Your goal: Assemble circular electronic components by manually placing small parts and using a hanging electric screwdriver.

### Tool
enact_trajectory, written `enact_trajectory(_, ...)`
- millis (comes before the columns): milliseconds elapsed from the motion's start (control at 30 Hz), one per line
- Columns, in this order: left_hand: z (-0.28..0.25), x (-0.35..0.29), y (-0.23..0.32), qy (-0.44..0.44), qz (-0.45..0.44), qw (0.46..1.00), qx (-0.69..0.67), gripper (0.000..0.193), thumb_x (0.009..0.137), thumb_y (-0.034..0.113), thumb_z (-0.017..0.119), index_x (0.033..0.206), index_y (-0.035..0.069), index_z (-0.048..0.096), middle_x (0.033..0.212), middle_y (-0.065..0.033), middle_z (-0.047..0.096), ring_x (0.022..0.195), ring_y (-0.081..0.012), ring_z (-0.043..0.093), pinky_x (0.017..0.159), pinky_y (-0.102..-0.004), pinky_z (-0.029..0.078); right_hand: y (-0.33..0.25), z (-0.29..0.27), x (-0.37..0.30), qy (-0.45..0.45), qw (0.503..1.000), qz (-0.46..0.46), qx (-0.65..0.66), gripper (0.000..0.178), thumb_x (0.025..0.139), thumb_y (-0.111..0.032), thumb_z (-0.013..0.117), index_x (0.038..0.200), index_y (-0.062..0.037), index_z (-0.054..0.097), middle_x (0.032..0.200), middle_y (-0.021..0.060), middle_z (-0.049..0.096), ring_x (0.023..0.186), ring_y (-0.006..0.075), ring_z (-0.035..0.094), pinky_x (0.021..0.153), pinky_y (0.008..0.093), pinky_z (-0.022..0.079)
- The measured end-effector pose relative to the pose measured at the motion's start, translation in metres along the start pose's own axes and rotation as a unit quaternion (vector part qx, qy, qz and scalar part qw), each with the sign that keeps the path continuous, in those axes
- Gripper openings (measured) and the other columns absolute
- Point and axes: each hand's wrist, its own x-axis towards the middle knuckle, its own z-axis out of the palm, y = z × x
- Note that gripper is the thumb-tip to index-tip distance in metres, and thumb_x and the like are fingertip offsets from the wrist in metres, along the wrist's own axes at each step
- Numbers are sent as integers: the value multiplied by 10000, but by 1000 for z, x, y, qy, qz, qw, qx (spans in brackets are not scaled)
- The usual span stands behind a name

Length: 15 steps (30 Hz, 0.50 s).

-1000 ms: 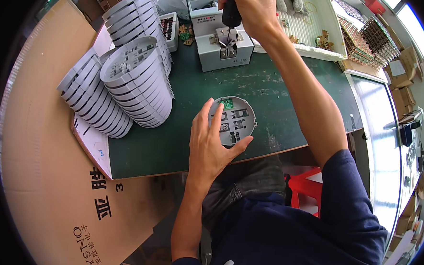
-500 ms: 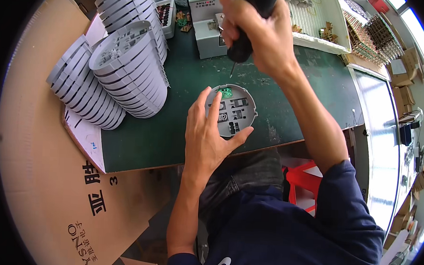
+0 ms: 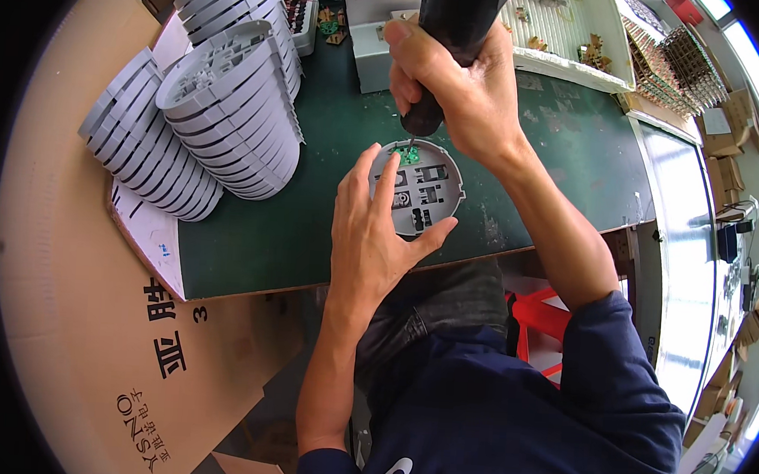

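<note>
A round grey plastic housing (image 3: pixel 411 187) lies on the green bench top, its compartments facing up. My left hand (image 3: pixel 367 223) grips it, fingers over the left side and thumb along the lower right rim. Inside the housing's far edge sits a small green circuit board (image 3: pixel 411 155). My right hand (image 3: pixel 473 96) is wrapped round a black power screwdriver (image 3: pixel 456 22) that points down. The bit meets or hovers just over the board; contact is too small to tell. Dark parts fill some compartments.
Tall stacks of similar grey housings (image 3: pixel 240 118) lean at the left. Behind stand a white machine (image 3: pixel 368 43), a small tray of parts (image 3: pixel 298 22) and a large white tray (image 3: pixel 569 49). A big cardboard sheet (image 3: pixel 78 247) borders the bench, and a red stool (image 3: pixel 538 318) is below.
My right hand has lowered the power screwdriver, bringing its bit from above the housing down to the green board. My left hand keeps its grip on the housing.
</note>
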Motion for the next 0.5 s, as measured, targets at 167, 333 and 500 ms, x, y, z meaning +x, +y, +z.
enact_trajectory(167,0,-1,-1,2,3,1000,-2,884,753,455,886,1407,-23,531,1495,-220,457,1298,-398,503,1066,-491,465,-3,5,-1,4,999,29,13,395,954,-144,716,1279,11,553,676,-4,574,522,69,528,483,246,408)
enact_trajectory(333,2,-1,-1,5,6,1000,-1,882,755,459,884,1410,-17,532,1494,-226,456,1304,-402,501,1065,-495,465,9,-5,2,-63,996,36,-42,258,922,-184,761,1034,-21,596,686,-2,588,563,71,546,506,247,420)
enact_trajectory(500,2,-1,0,4,7,1000,-1,883,751,450,889,1413,-13,532,1492,-229,458,1306,-401,501,1063,-501,466,11,1,3,-67,996,11,-55,289,898,-209,794,999,-31,589,737,2,607,628,68,559,544,250,440)
